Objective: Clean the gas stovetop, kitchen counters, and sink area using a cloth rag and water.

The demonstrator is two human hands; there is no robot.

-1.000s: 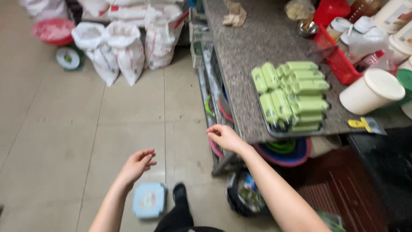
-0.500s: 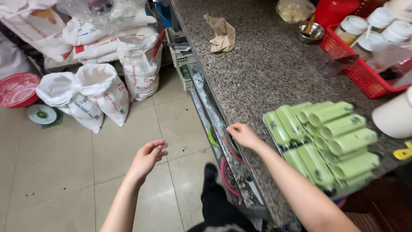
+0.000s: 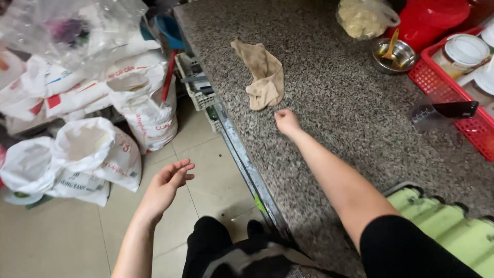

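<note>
While reaching out over the speckled granite surface (image 3: 339, 103), right hand (image 3: 286, 122) curled into a loose fist, fingers tucked together, pinching nothing, knuckles resting on or just above the stone, can't tell which. Crumpled beige cloth (image 3: 263, 74) just beside it at about 11 o'clock, near but not touching. Left hand (image 3: 167, 183) hanging off the edge over the tiled floor (image 3: 62, 237), palm up-ish, fingers spread loosely, holding nothing.

Over at 2 o'clock from the right hand: small steel bowl (image 3: 395, 55) with an orange spoon sticking out, red jug (image 3: 429, 19) behind it, clear bag of something pale yellow (image 3: 363, 18) further back. Red plastic basket (image 3: 447, 87) at 3 o'clock with white-lidded tubs in it, and a knife with a black handle (image 3: 442, 112) lying against its rim. Tray of light green rolls (image 3: 453, 231) down at 5 o'clock, right by the elbow.

At 9 o'clock from the left hand, white sacks (image 3: 98, 149) open at the top, sitting on the floor, with more bags stacked behind
</note>
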